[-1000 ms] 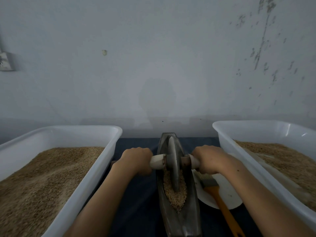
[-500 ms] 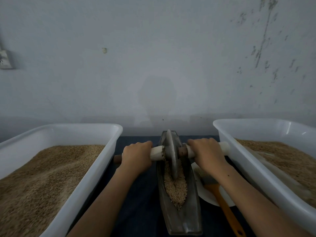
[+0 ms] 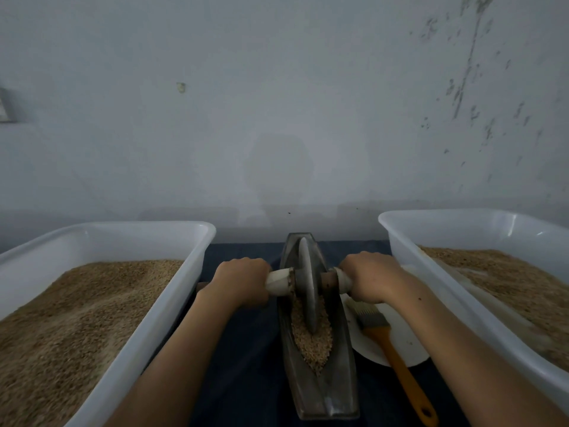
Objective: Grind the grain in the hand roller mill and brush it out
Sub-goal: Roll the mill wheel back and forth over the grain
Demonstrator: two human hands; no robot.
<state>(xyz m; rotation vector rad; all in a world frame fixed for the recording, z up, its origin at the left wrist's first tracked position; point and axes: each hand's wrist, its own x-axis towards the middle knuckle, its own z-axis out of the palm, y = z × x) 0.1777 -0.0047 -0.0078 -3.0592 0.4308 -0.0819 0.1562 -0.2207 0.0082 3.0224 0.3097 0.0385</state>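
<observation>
The dark blue tabletop [image 3: 243,359] carries two white plastic tubs of brown grain, left [image 3: 172,306] and right [image 3: 431,291], a long grey metal trough mill [image 3: 326,392] between them, and a white round plate [image 3: 400,340].

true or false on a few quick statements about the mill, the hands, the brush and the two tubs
1. Both hands grip the roller's handles. True: the left hand and right hand each wrap a handle beside the grinding wheel.
2. The brush lies inside the left tub. False: the brush rests on the white plate, right of the trough.
3. The trough holds grain. True: grain lies under the wheel.
4. The right tub is empty. False: the right tub holds grain, as does the left tub.
</observation>
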